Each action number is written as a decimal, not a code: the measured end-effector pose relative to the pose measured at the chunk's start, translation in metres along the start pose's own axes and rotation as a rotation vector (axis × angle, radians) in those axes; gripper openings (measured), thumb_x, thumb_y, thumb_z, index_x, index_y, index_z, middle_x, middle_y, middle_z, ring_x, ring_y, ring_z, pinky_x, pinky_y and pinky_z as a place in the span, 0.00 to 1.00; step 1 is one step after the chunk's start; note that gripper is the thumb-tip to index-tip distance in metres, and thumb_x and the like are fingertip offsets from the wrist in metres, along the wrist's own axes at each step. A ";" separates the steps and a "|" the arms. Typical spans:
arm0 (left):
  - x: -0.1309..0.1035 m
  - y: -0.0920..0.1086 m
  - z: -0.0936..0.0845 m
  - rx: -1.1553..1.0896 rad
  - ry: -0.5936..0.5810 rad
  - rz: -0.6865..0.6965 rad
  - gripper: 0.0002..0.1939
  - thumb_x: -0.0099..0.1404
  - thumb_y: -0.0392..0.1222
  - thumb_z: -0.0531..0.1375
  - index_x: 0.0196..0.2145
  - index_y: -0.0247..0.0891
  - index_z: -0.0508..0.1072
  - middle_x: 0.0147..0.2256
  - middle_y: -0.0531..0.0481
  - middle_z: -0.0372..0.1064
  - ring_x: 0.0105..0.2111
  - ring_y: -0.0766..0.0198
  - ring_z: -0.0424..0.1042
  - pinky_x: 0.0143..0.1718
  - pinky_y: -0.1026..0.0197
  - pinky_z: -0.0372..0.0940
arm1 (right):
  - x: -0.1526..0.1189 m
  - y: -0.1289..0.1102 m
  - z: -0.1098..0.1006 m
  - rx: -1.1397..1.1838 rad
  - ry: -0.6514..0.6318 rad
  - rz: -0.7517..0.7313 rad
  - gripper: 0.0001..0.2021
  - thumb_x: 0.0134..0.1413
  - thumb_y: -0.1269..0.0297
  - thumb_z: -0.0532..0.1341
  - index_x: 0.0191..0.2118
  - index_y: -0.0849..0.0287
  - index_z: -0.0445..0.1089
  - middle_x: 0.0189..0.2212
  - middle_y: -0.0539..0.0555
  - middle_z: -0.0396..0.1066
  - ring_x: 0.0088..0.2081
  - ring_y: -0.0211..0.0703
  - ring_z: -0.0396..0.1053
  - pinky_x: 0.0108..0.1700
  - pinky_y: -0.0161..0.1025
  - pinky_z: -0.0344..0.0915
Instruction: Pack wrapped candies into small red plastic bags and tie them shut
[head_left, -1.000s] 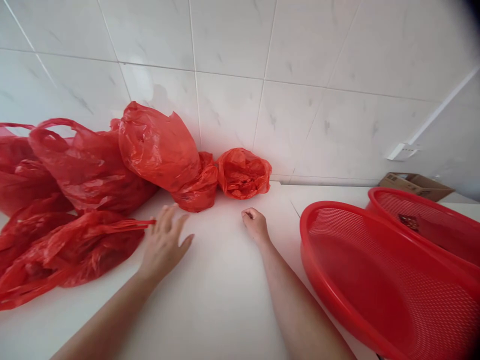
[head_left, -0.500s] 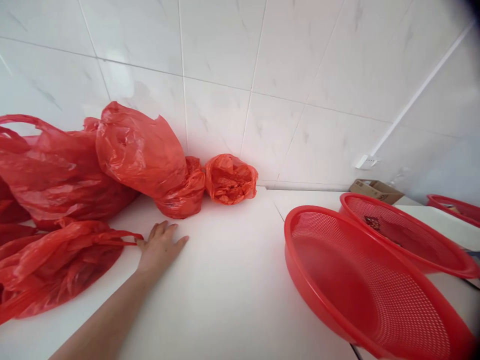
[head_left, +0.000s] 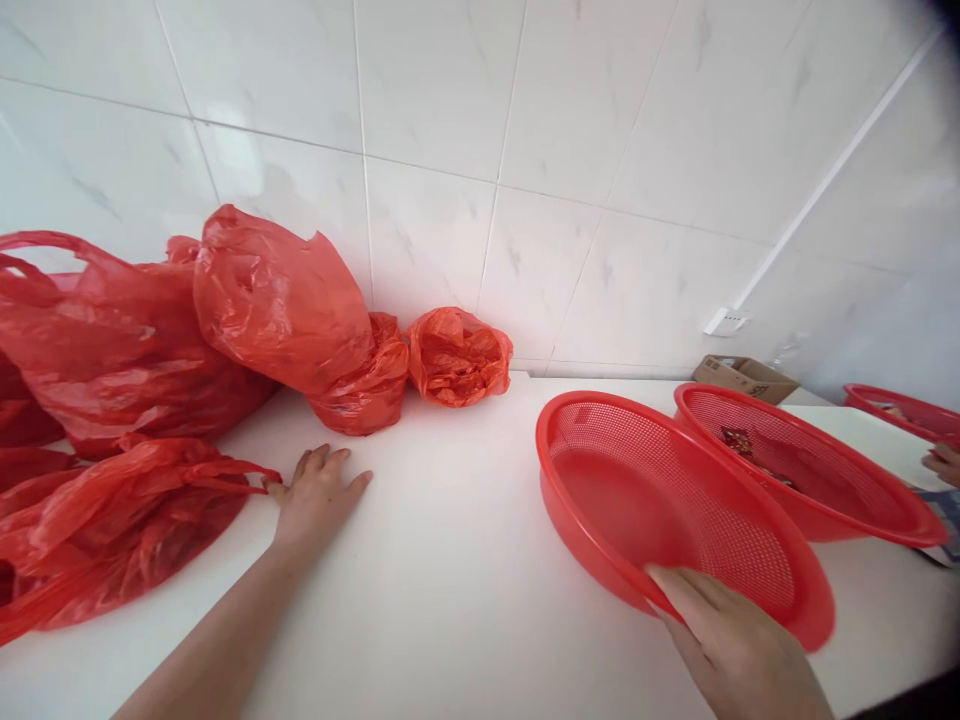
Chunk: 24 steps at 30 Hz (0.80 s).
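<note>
1. One hand, the person's right hand [head_left: 742, 640], at 4 o'clock from the middle of the view, gripped the rim of the near basket [head_left: 637, 510], a red one with mesh sides.
2. The left hand [head_left: 319, 495], at 8 o'clock, lay palm down and open on the white table [head_left: 450, 570], thumb out; whether it touched the strap beside its outer finger could not be told.
3. That strap belonged to a low red bag [head_left: 135, 530], between 8 and 9 o'clock.
4. A second basket [head_left: 817, 475], between 3 and 4 o'clock, held a small patterned item [head_left: 736, 440].
5. Beyond, a handled bag [head_left: 127, 350] at 9 o'clock adjoined a bulging bag [head_left: 277, 300]; a small open-mouthed bag [head_left: 460, 357] sat near the centre.
6. At 3 o'clock stood a cardboard box [head_left: 746, 378]; another person's hand [head_left: 946, 463] showed at the edge, its grip unclear.
</note>
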<state>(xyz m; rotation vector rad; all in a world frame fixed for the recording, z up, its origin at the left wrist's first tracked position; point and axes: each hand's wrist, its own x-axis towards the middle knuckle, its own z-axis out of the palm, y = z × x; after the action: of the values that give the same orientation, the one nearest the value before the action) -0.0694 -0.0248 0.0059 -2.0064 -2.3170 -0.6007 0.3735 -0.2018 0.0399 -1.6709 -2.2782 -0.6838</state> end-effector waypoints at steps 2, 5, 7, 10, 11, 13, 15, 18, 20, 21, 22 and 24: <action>0.000 0.000 -0.001 -0.009 -0.001 -0.003 0.24 0.64 0.54 0.47 0.52 0.41 0.64 0.59 0.36 0.56 0.60 0.43 0.52 0.55 0.25 0.38 | 0.038 -0.015 0.002 0.000 0.039 0.034 0.17 0.57 0.72 0.49 0.48 0.57 0.69 0.39 0.58 0.75 0.34 0.44 0.72 0.31 0.37 0.67; 0.000 0.000 -0.002 -0.029 -0.009 -0.018 0.24 0.63 0.54 0.48 0.52 0.41 0.65 0.59 0.37 0.55 0.59 0.44 0.53 0.56 0.27 0.38 | 0.092 -0.019 0.014 -0.007 0.014 0.030 0.15 0.59 0.70 0.49 0.45 0.59 0.70 0.32 0.57 0.74 0.30 0.44 0.70 0.26 0.37 0.61; 0.001 0.000 -0.002 -0.044 -0.011 -0.024 0.24 0.63 0.54 0.48 0.52 0.41 0.65 0.60 0.37 0.55 0.59 0.44 0.54 0.56 0.28 0.39 | 0.125 -0.012 0.025 -0.011 -0.036 0.061 0.13 0.60 0.67 0.50 0.43 0.58 0.71 0.29 0.56 0.72 0.28 0.43 0.69 0.25 0.36 0.57; 0.002 -0.001 0.000 -0.063 -0.005 -0.034 0.24 0.62 0.54 0.49 0.52 0.41 0.65 0.60 0.38 0.55 0.59 0.45 0.55 0.57 0.28 0.38 | 0.165 0.004 0.040 -0.049 -0.076 0.152 0.12 0.60 0.67 0.51 0.45 0.59 0.70 0.28 0.57 0.71 0.28 0.44 0.68 0.27 0.37 0.56; 0.002 -0.002 0.000 -0.068 0.002 -0.038 0.24 0.62 0.54 0.49 0.51 0.41 0.66 0.60 0.38 0.56 0.59 0.45 0.54 0.57 0.28 0.38 | 0.174 0.011 0.044 -0.082 -0.076 0.188 0.13 0.59 0.68 0.52 0.46 0.60 0.69 0.29 0.58 0.70 0.30 0.46 0.68 0.28 0.38 0.57; 0.003 -0.002 0.002 -0.073 0.013 -0.047 0.23 0.62 0.53 0.50 0.51 0.42 0.66 0.60 0.39 0.56 0.59 0.45 0.54 0.57 0.28 0.38 | 0.184 0.026 0.049 -0.153 -0.049 0.241 0.15 0.57 0.70 0.53 0.49 0.62 0.67 0.34 0.62 0.70 0.36 0.50 0.68 0.34 0.41 0.59; 0.004 -0.002 0.003 -0.076 0.015 -0.057 0.24 0.61 0.53 0.50 0.51 0.42 0.66 0.60 0.39 0.56 0.60 0.45 0.54 0.58 0.29 0.38 | 0.181 0.042 0.048 -0.210 0.027 0.279 0.19 0.56 0.69 0.55 0.54 0.63 0.64 0.43 0.65 0.68 0.44 0.55 0.66 0.40 0.46 0.60; 0.005 -0.001 0.002 -0.079 -0.003 -0.064 0.24 0.61 0.54 0.50 0.52 0.42 0.66 0.60 0.40 0.56 0.60 0.45 0.53 0.58 0.31 0.39 | 0.158 0.071 0.040 -0.281 0.142 0.363 0.25 0.55 0.63 0.55 0.59 0.63 0.57 0.52 0.69 0.62 0.52 0.61 0.60 0.45 0.50 0.58; 0.005 0.000 0.000 -0.083 -0.013 -0.059 0.25 0.61 0.53 0.50 0.52 0.41 0.66 0.60 0.39 0.56 0.60 0.46 0.53 0.58 0.31 0.39 | 0.134 0.097 0.035 -0.327 0.136 0.445 0.28 0.54 0.61 0.55 0.60 0.65 0.55 0.53 0.72 0.61 0.53 0.63 0.59 0.44 0.52 0.57; 0.005 0.001 -0.001 -0.084 -0.017 -0.057 0.25 0.61 0.53 0.50 0.52 0.41 0.66 0.60 0.39 0.56 0.60 0.46 0.53 0.58 0.30 0.38 | 0.121 0.113 0.033 -0.343 0.114 0.494 0.29 0.55 0.59 0.54 0.60 0.67 0.55 0.53 0.74 0.61 0.53 0.65 0.59 0.43 0.53 0.56; 0.005 0.001 -0.002 -0.084 -0.019 -0.056 0.25 0.62 0.53 0.49 0.52 0.40 0.66 0.60 0.38 0.56 0.60 0.46 0.53 0.58 0.30 0.38 | 0.108 0.130 0.033 -0.348 0.085 0.543 0.30 0.55 0.57 0.53 0.61 0.68 0.55 0.53 0.76 0.61 0.53 0.66 0.59 0.41 0.54 0.55; 0.004 0.002 -0.003 -0.077 -0.019 -0.049 0.25 0.62 0.54 0.49 0.52 0.40 0.66 0.59 0.38 0.56 0.60 0.44 0.54 0.57 0.28 0.36 | 0.082 0.166 0.034 -0.322 0.043 0.675 0.32 0.53 0.54 0.54 0.60 0.68 0.57 0.49 0.80 0.64 0.49 0.68 0.64 0.36 0.55 0.53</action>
<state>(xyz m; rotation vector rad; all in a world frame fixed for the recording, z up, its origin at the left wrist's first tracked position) -0.0688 -0.0213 0.0103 -2.0002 -2.3963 -0.6874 0.5073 -0.0770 0.0851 -2.3518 -1.4579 -0.9196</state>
